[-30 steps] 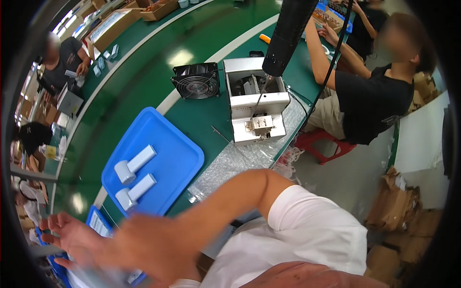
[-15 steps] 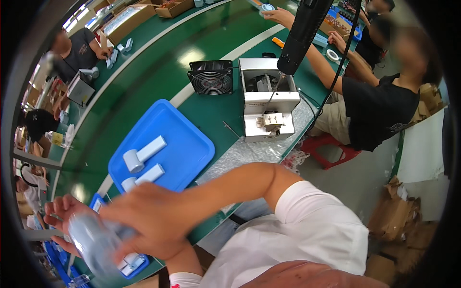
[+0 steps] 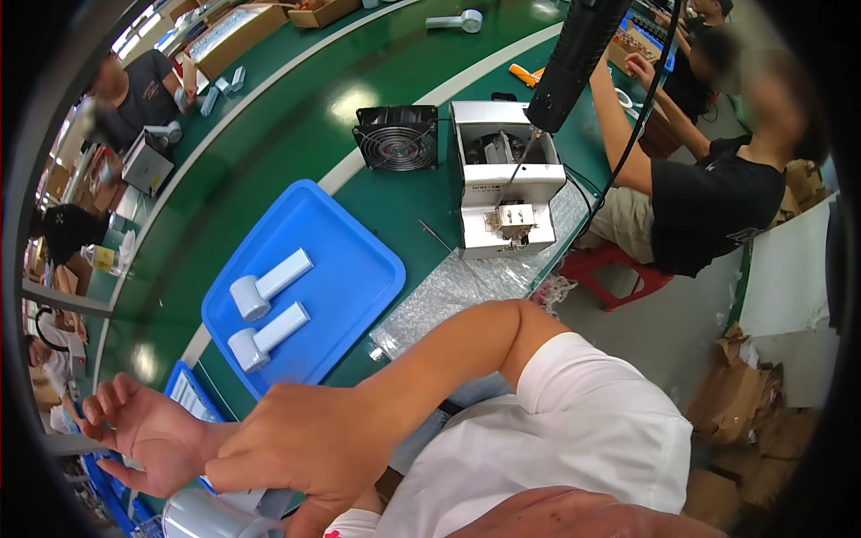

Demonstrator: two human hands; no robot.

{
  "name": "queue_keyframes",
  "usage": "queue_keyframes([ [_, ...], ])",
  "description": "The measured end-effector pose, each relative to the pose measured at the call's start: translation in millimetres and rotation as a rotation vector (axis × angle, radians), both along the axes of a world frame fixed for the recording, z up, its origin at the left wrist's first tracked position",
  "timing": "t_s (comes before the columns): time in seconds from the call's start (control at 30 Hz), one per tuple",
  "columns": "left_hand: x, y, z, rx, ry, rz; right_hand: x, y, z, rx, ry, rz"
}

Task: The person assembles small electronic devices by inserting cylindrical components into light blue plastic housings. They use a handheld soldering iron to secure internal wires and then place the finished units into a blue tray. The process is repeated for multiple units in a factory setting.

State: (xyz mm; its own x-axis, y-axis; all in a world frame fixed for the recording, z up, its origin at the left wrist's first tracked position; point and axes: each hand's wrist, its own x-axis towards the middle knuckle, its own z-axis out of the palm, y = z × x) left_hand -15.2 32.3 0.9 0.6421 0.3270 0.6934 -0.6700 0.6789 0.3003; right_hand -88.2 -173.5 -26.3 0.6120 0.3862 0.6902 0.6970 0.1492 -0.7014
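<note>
My right hand (image 3: 300,439) crosses over my left wrist at the lower left. Its fingers curl down around a pale grey housing with a round, see-through-looking head (image 3: 211,518), partly cut off by the lower rim of the picture. Palm up beside it, my left hand (image 3: 157,439) holds nothing, its fingers loosely bent and apart. A blue tray (image 3: 359,269) lies beyond my hands. In it rest two light blue-grey housings, the upper one (image 3: 269,285) and the lower one (image 3: 267,338), each with a round head and a flat straight handle.
Past the tray stand a black fan (image 3: 396,139) and a white metal machine (image 3: 507,184) under a black powered screwdriver (image 3: 574,72). Bubble wrap (image 3: 430,309) covers the table edge. Another housing (image 3: 457,21) lies on the green belt (image 3: 296,134). A person (image 3: 717,202) sits at right.
My right hand has moved the housing down and toward me, out of my left hand. The person at right has let go of a housing, which now lies on the belt.
</note>
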Motion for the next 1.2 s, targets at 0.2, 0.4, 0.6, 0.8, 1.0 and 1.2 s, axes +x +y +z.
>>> queue_keyframes([
  [0.2, 1, 16, 9, 0.016, -0.048, 0.058, -8, 0, 0, -0.003, 0.005, 0.058],
  [0.4, -13, -11, 8, -0.026, 0.003, 0.141, -6, 0, 4, 0.035, -0.016, -0.041],
  [0.6, -11, 11, 7, 0.106, -0.082, 0.008, -2, -12, 13, -0.093, -0.064, 0.069],
  [0.8, -8, 0, 3, 0.118, -0.058, -0.087, 32, -6, -11, -0.123, -0.062, -0.2],
  [1.0, -15, -20, 6, -0.038, -0.01, 0.046, 41, 2, -11, -0.225, -0.201, -0.355],
  [1.2, -20, -22, 11, -0.064, -0.016, 0.099, 48, 5, -16, -0.148, -0.273, -0.45],
])
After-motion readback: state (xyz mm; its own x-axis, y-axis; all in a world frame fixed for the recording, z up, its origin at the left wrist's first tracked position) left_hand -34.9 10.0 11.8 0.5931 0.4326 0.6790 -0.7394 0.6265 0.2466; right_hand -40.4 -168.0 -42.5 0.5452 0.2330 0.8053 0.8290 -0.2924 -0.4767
